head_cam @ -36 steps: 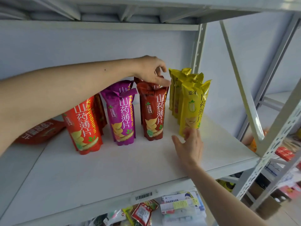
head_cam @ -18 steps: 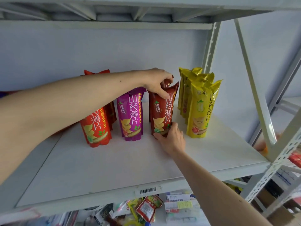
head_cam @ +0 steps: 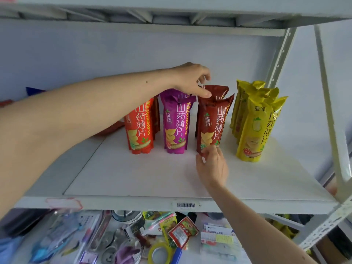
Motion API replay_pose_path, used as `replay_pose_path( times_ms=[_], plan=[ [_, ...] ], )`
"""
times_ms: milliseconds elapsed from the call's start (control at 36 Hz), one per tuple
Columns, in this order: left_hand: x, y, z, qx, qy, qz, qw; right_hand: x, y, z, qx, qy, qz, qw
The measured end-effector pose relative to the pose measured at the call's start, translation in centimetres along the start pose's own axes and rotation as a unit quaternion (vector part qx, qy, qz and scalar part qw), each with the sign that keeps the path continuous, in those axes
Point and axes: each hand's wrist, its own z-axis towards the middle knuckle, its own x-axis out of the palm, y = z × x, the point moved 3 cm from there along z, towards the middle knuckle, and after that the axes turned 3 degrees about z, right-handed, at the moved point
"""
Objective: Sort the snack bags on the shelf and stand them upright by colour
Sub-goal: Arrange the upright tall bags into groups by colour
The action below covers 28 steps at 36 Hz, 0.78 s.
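Four colour groups of snack bags stand upright on the white shelf board (head_cam: 152,174): orange-red bags (head_cam: 140,128), purple bags (head_cam: 176,122), dark red bags (head_cam: 211,119) and yellow bags (head_cam: 255,122) at the right. My left hand (head_cam: 190,79) reaches over the purple bags and pinches the top of the front dark red bag. At that same bag's bottom edge, my right hand (head_cam: 212,166) grips it with the fingertips. Another red bag (head_cam: 110,128) lies flat behind my left forearm, mostly hidden.
A grey metal upright (head_cam: 276,60) and a slanted brace (head_cam: 331,103) frame the shelf's right side. The upper shelf (head_cam: 171,14) hangs close overhead. Below the shelf edge with a barcode label (head_cam: 185,205) lies a lower shelf with many small packets and a tape roll (head_cam: 160,254).
My right hand moved left from the yellow bag's base to the dark red bag's base and took hold of it. My left hand stays on that bag's top. The view shifted left.
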Motion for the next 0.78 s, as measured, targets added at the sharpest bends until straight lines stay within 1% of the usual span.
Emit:
replay_pose_path(
  times_ms=[83,222,333,500,611,778],
  plan=[
    [-1.2,1.8,-2.3,-0.018,-0.008,0.028,0.999,0.9,2.3,-0.9,-0.059,0.011,-0.011,0.998],
    [-3.4,6.3,-6.7,-0.065,-0.015,0.073,0.995,3.2,6.9,-2.8,-0.129,0.045,-0.01,0.991],
    [-5.2,10.9,-10.7,-0.113,-0.01,0.101,0.988,5.7,10.9,-4.7,-0.175,0.057,-0.008,0.983],
    [-6.9,19.4,-17.5,-0.167,0.015,0.147,0.975,10.4,17.5,-7.1,-0.202,0.08,0.007,0.976],
    [-7.2,25.0,-22.2,-0.184,0.022,0.171,0.968,14.1,22.0,-8.3,-0.206,0.089,0.02,0.974],
    [-6.2,33.0,-28.1,-0.214,0.05,0.175,0.96,19.6,27.7,-8.9,-0.192,0.109,0.009,0.975]
  ],
)
